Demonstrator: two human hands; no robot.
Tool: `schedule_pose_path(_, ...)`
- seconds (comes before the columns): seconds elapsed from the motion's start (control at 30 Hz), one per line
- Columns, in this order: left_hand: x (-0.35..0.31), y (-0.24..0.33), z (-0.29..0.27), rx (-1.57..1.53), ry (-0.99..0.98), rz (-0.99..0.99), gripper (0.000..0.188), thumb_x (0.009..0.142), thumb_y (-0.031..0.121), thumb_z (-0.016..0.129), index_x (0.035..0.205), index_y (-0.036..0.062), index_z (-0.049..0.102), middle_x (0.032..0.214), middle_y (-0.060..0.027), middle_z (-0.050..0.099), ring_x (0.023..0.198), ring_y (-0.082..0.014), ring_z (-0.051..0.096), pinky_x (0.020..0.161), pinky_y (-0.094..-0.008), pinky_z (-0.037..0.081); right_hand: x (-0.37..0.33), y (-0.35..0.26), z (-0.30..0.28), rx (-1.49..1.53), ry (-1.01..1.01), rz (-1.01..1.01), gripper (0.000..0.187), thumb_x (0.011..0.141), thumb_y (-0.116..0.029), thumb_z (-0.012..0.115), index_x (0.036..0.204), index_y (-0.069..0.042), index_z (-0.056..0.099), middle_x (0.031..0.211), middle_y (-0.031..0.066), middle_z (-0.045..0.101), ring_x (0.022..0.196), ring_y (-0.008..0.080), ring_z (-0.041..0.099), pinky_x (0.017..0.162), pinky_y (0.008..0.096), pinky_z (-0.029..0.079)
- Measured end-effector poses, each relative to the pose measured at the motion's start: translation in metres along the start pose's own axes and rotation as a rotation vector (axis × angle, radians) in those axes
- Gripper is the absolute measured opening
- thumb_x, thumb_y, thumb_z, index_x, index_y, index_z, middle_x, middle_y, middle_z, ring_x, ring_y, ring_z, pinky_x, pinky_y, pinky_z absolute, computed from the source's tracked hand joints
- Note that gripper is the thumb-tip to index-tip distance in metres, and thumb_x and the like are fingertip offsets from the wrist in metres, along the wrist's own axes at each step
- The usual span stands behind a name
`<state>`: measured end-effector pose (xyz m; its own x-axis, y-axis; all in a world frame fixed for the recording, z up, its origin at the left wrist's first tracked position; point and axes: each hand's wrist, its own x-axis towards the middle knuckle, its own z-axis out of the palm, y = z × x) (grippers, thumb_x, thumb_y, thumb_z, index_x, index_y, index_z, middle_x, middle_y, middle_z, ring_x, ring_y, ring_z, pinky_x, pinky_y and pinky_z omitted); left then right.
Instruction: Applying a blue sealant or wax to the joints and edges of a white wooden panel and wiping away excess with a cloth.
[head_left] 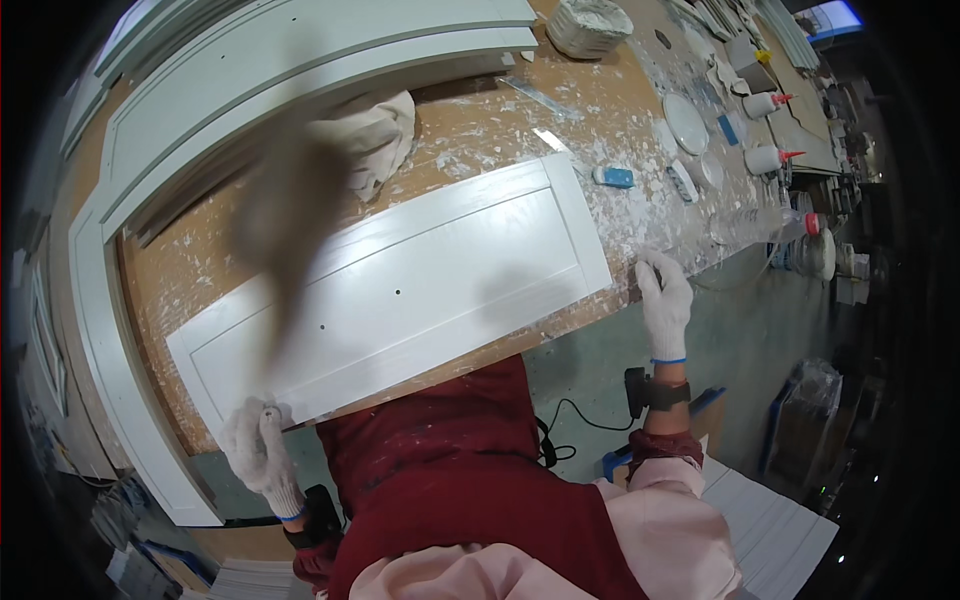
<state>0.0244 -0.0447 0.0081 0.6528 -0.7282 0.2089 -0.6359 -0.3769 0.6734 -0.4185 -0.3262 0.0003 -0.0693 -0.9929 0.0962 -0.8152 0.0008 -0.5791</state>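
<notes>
Blurred shape (pixel 298 195), white panel (pixel 440 270), left hand (pixel 259 452) at corner, right hand (pixel 664 305) apart

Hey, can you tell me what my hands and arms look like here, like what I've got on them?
Your left hand and right hand wear whitish knit gloves with blue edging. Each wrist has a black strap with a dark, boxy piece. Dark red cuffs follow, and a pale pink sleeve shows on your right arm.
</notes>
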Motion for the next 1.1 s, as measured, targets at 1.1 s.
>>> schedule_pose_path(1.1,-0.048,-0.032,-0.018,0.111,0.238,-0.227,0.026,0.085,0.003,0.073,0.111,0.0003,0.071,0.111,-0.0157,0.065,0.1,-0.0274,0.063,0.091,-0.0371,0.049,0.124,-0.132,0.072,-0.286,-0.265,-0.879,0.021,0.087,-0.011,0.06,0.108,-0.007,0.062,0.101,0.0184,0.062,0.094,0.0393,0.061,0.081,0.0459,0.05)
